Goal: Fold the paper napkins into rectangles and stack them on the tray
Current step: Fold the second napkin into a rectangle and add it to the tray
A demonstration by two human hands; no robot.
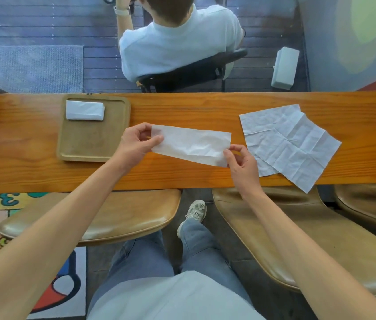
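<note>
A white paper napkin (191, 144), folded once into a long strip, is held above the wooden counter. My left hand (136, 144) pinches its left end, and my right hand (240, 162) pinches its lower right corner. To the left, a wooden tray (92, 146) lies on the counter with one folded napkin (85, 110) in its far left corner. On the right, two unfolded creased napkins (290, 142) lie overlapping, one hanging over the counter's near edge.
The narrow wooden counter (20, 144) runs left to right. Wooden stools (117, 218) stand below its near edge, with my legs between them. Beyond the counter a person in a white shirt (177, 40) sits on a dark chair, facing away.
</note>
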